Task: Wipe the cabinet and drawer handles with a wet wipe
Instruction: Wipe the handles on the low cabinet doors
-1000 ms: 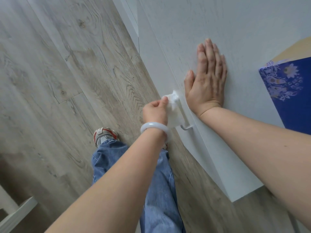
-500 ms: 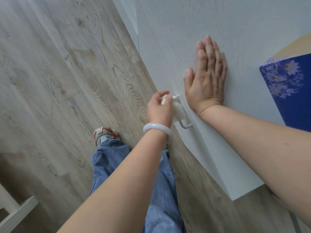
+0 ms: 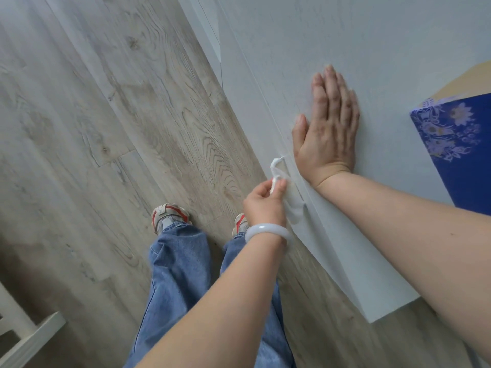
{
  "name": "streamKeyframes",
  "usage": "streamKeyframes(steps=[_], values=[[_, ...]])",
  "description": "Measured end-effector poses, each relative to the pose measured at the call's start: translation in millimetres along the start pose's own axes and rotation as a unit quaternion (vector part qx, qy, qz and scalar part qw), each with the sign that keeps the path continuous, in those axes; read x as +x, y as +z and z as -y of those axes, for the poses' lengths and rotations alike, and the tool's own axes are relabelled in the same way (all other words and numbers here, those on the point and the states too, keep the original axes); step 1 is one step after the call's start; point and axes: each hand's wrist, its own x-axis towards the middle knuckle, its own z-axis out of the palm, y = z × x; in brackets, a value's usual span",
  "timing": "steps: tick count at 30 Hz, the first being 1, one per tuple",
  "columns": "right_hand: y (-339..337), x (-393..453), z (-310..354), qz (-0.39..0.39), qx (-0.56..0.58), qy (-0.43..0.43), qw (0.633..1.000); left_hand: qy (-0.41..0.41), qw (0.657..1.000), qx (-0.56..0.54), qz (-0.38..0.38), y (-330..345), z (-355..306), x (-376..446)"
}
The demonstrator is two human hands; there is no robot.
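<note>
**At the cabinet front: wipe draped on the handle**

Against the white cabinet front (image 3: 332, 235), a thin white wet wipe (image 3: 283, 187) hangs over the slim metal handle (image 3: 282, 158). It looks light, limp and probably slick, so a pinch at a bunched fold suits it. The left hand (image 3: 263, 201) does that, thumb and fingertips (image 3: 281, 185) closed on its upper fold. The right hand (image 3: 328, 131) lies flat on the cabinet top, fingers together, holding nothing.

A crumpled white wet wipe (image 3: 279, 179) drapes over the slim handle (image 3: 282, 158) on the white cabinet (image 3: 265, 107) front, at five o'clock from frame centre.
</note>
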Motion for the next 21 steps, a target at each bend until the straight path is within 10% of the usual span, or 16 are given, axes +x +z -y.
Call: streamKeyframes(steps=[21], values=[[1.2,-1.0,-0.3,0.003,-0.006,0.001,1.000,0.027,0.996,0.084,0.018,-2.4,-16.8,15.2]])
